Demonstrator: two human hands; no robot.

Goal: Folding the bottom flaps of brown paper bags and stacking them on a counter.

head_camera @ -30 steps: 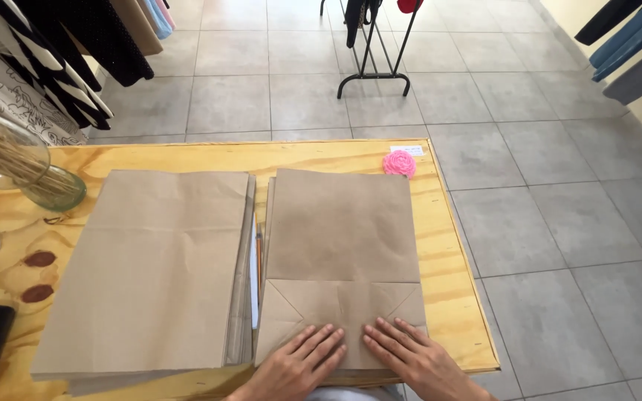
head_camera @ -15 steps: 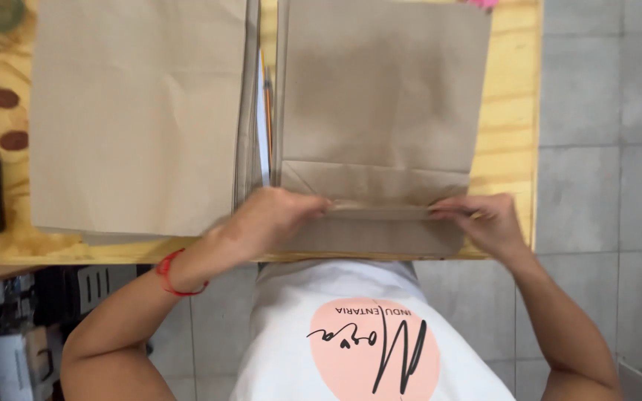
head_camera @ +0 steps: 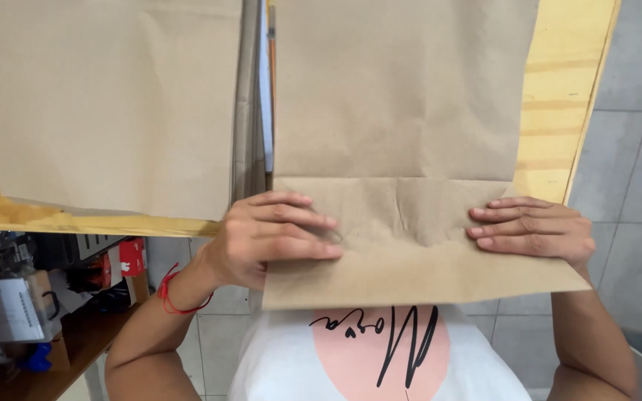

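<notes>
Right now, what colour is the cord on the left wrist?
Red: a thin cord bracelet on the left wrist, seen in the head view.

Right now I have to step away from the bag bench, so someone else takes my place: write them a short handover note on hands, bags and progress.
Left hand: flat, palm down on the left of the folded bottom flap of the brown paper bag, grasping nothing.
Right hand: flat on the flap's right end, fingers pointing inward.
The bag lies flat on the wooden table, its bottom end overhanging the near edge toward the body.
A stack of flat bags lies beside it on the left.
Done: bottom flap folded over and pressed under both hands.
Left: cannot tell whether the crease is finished; the bag is not yet on the stack.
</notes>
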